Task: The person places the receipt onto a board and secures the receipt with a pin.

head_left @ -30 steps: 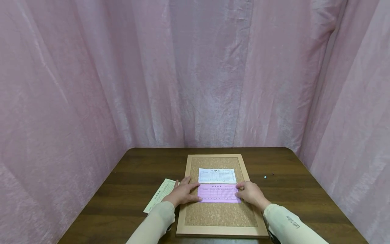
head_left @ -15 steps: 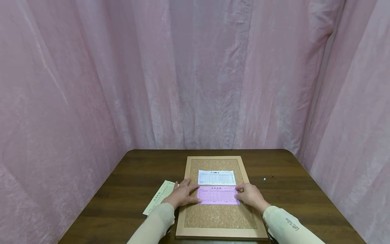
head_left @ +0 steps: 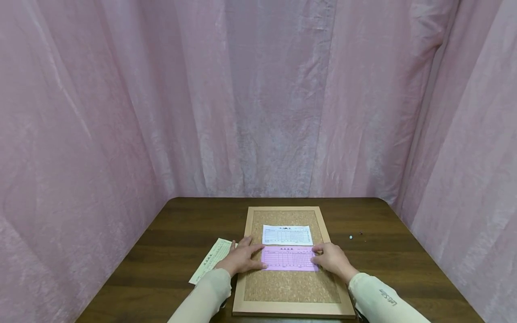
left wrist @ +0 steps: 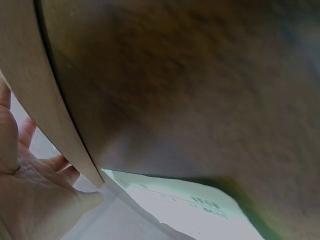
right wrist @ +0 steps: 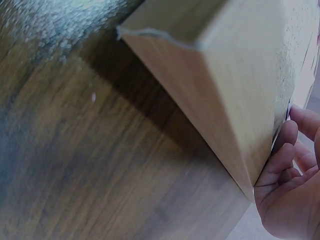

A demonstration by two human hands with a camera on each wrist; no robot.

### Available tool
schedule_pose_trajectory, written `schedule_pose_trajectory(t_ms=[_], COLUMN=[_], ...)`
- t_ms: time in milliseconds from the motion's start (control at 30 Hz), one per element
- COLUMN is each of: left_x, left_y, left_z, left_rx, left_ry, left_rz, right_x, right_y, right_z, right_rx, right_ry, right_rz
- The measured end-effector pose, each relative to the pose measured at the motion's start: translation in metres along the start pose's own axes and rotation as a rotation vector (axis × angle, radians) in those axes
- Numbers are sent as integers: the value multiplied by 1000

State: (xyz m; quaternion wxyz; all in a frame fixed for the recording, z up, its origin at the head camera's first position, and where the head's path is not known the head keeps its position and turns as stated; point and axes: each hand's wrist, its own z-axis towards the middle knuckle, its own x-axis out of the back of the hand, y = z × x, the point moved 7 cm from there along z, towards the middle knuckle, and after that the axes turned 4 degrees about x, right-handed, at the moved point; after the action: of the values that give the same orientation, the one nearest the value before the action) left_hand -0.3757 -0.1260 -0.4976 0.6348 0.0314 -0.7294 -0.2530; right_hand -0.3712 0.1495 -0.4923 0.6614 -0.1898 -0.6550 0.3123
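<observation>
Two unclenched hands [head_left: 241, 259] [head_left: 333, 259] touch flat, rectangular pink paper [head_left: 289, 259] on grainy, wood-framed corkboard [head_left: 291, 288].

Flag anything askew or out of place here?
Mildly odd: the pale green slip lies slanted on the table, left of the corkboard, while the white slip and pink slip sit roughly square on it. A small blue object, too tiny to identify, lies loose to the right. No damage visible.

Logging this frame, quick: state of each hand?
Left hand: open, touching the pink slip at left.
Right hand: at the slip's right edge; whether pinching, unclear.
</observation>
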Motion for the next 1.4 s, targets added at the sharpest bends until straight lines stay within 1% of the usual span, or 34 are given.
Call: schedule_pose_trajectory(t_ms=[233,433,633,833,967,1133,1267,1400], left_x=[1,3,7,2,-2,0,-1,-1], left_y=[1,3,0,0,0,0,0,0], left_z=[1,1,-4,-2,-2,-3,-3,-1], left_rx=[-2,-15,11,-3,-5,0,-3,-11], left_ry=[-4,-5,-9,-11,-7,-4,1,2], left_rz=[-9,3,-12,-24,-23,-22,-9,-6], right_x=[1,1,-1,3,3,4,15,40], right_y=[0,1,-3,-1,1,2,5,12], right_z=[0,1,2,-2,-6,-8,-9,-7], right_rx=[18,6,29,29,17,7,-29,-41], right_ry=[-2,10,8,44,28,11,25,52], right_rz=[-16,-9,8,10,51,135,198,201])
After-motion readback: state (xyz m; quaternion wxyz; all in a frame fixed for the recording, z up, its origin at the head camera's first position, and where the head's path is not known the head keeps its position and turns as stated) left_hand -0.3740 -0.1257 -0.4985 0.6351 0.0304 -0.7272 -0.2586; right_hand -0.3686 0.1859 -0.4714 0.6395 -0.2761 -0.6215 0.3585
